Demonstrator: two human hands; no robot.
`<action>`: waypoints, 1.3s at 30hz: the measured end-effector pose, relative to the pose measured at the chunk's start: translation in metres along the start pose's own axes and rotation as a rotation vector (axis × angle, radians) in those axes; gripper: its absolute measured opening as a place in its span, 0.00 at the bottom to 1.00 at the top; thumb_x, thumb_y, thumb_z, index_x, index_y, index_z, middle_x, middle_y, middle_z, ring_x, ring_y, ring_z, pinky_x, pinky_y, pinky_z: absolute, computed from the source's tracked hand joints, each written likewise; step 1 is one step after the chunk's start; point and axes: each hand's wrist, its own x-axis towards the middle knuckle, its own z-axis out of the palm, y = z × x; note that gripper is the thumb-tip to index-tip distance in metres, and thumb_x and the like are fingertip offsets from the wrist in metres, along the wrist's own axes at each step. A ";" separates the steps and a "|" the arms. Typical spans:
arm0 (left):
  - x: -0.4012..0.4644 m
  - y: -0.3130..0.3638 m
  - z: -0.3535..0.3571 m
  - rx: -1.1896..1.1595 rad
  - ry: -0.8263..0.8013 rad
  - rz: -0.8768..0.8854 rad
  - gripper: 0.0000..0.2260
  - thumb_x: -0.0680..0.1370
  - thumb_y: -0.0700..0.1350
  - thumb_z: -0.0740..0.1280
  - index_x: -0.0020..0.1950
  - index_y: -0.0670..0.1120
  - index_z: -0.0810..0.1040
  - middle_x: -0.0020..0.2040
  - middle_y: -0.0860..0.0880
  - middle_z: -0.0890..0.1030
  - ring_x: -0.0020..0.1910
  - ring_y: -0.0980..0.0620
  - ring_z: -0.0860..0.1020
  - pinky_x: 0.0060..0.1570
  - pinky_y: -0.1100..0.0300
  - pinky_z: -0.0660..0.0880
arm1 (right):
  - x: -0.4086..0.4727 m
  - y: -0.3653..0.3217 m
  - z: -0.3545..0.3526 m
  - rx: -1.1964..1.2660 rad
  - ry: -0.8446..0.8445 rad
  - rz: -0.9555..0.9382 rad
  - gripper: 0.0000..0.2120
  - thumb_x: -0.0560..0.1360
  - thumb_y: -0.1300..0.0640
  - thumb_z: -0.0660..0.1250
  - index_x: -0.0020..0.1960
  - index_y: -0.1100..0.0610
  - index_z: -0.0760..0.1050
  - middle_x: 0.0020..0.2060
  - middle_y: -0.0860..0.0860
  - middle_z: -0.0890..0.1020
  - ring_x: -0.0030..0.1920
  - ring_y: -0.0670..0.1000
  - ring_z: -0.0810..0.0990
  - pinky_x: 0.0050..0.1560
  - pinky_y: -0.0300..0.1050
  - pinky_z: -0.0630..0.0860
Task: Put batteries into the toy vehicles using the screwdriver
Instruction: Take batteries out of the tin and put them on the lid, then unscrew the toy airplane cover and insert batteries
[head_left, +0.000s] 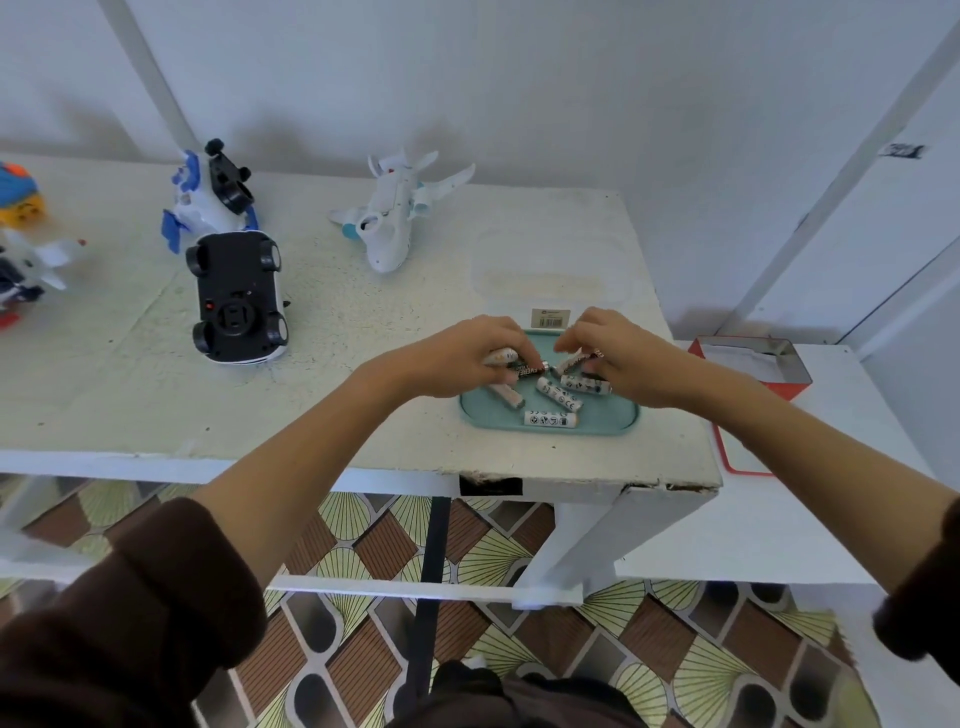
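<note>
A teal tray near the table's front right holds several white batteries. Both of my hands reach into its far half. My left hand curls around batteries, one white and one dark. My right hand pinches a white battery between thumb and fingers. A toy car lies upside down to the left, black underside up. A white toy plane rests behind the tray, and a blue-and-white toy vehicle stands at the back left. No screwdriver is visible.
More toys sit at the far left edge. A clear plastic lid lies behind the tray, with a small label card. An open red tin box rests on the lower white surface at right. Patterned floor shows below.
</note>
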 end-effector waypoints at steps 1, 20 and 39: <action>0.001 0.000 0.000 -0.017 0.047 0.003 0.10 0.78 0.38 0.67 0.59 0.45 0.79 0.56 0.50 0.77 0.55 0.55 0.73 0.57 0.67 0.67 | 0.002 0.000 -0.001 0.009 0.086 0.008 0.12 0.77 0.67 0.59 0.59 0.61 0.72 0.53 0.54 0.72 0.50 0.49 0.70 0.49 0.33 0.63; 0.036 0.003 0.008 0.084 0.266 -0.039 0.04 0.79 0.36 0.63 0.52 0.41 0.69 0.46 0.51 0.69 0.44 0.51 0.69 0.40 0.67 0.65 | 0.023 0.003 0.005 0.091 0.178 0.073 0.16 0.68 0.71 0.68 0.54 0.63 0.69 0.47 0.56 0.76 0.45 0.54 0.73 0.43 0.41 0.68; 0.069 0.040 -0.003 0.140 0.407 0.195 0.04 0.80 0.39 0.63 0.51 0.42 0.77 0.45 0.52 0.76 0.44 0.50 0.75 0.48 0.52 0.74 | -0.013 0.037 -0.014 0.087 0.426 -0.046 0.12 0.68 0.72 0.67 0.51 0.66 0.74 0.46 0.57 0.78 0.44 0.51 0.76 0.47 0.40 0.72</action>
